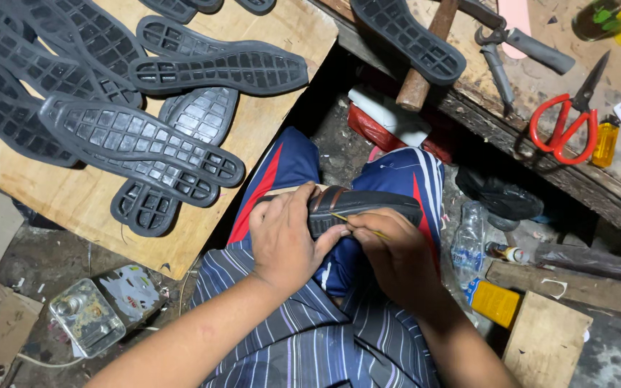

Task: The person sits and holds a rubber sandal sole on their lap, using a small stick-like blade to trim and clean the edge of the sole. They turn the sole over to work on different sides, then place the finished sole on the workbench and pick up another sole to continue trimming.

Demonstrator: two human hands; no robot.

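Two hands meet over your lap on a dark leather shoe with a black rubber sole (368, 208), which lies on its side across your knees, toe pointing right. Your left hand (285, 241) is curled around the heel end, fingers closed over the upper and thumb against the sole. Your right hand (397, 259) is pinched shut on a thin yellow stick (361, 226), whose tip touches the sole's edge just beside your left thumb.

Under the shoe are your blue trousers with red and white stripes (282, 169), and nearer the camera your striped shirt (310, 338).

To your left, a plywood board (253, 136) carries a spread of grey moulded rubber soles (138, 144), tread side up and overlapping one another.

To your right, the worn wooden counter (540, 144) holds another grey sole (407, 36), a wooden-handled hammer (425, 57), metal pincers (504, 50) and red-handled scissors (566, 118).

On the floor by your right leg stand a clear plastic bottle (468, 244) and a yellow rectangular tin (494, 302); a glass jar (84, 316) lies well apart on the left.
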